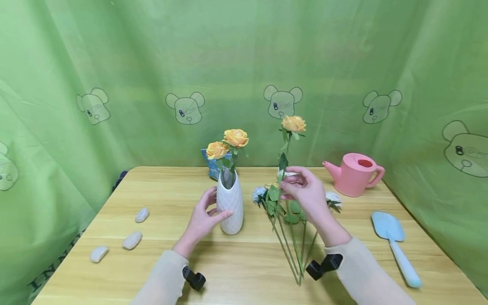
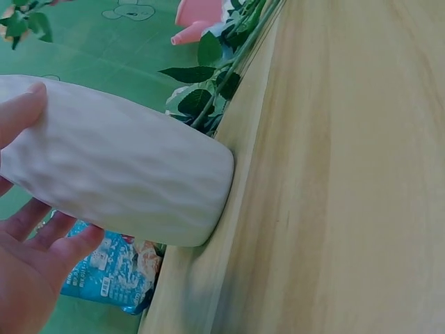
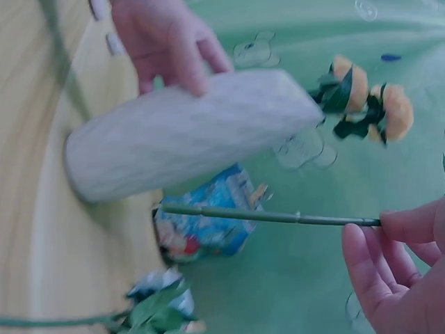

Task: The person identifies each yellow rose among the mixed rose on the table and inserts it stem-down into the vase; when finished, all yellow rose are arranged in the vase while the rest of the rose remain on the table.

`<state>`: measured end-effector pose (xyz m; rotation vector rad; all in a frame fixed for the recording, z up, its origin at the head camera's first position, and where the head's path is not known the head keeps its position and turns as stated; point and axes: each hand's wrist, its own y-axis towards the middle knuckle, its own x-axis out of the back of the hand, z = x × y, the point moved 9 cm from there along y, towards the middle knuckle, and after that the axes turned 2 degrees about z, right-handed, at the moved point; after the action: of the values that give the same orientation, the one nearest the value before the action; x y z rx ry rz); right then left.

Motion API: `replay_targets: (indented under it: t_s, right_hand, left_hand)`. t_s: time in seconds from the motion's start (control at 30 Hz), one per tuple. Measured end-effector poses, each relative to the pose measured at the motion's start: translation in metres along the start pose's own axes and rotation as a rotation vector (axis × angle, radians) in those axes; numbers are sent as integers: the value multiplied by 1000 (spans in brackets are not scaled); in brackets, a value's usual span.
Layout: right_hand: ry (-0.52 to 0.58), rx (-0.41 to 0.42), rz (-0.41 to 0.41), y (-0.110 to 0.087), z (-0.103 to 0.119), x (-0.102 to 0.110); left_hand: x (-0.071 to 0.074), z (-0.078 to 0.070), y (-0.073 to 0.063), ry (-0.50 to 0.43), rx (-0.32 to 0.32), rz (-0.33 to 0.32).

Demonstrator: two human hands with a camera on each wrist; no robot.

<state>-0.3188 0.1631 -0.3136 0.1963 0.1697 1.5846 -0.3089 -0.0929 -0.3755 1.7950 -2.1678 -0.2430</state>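
A white textured vase (image 1: 231,209) stands upright on the table, holding two orange-yellow roses (image 1: 236,138). My left hand (image 1: 206,217) grips its side, thumb in front and fingers around the far side. To the right, my right hand (image 1: 309,195) pinches the stem of another orange-yellow rose (image 1: 293,123), bloom upward. In the right wrist view, the lower end of the green stem (image 3: 257,214) hangs free beside the vase, apart from it. Beneath the right hand lie several flowers with long stems (image 1: 284,241), among them a pale blue bloom (image 1: 259,194).
A pink watering can (image 1: 352,176) stands at the back right, with a light blue trowel (image 1: 394,241) in front of it. Three pale stones (image 1: 132,240) lie on the left. Behind the vase is a blue printed packet (image 2: 115,271). A green curtain (image 1: 244,51) surrounds the table.
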Motion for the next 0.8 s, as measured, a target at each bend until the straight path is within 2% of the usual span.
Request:
replay_targets:
  t_s: [0.33, 0.57, 0.8]
  right_hand:
    - [163, 159, -66, 11, 52, -27]
    - [264, 253, -110, 17, 75, -43]
    - [323, 348, -193, 23, 89, -47]
  left_hand:
    - [0, -2, 2, -5, -19, 14]
    - [0, 0, 3, -19, -23, 16]
    - [2, 27, 10, -12, -12, 2]
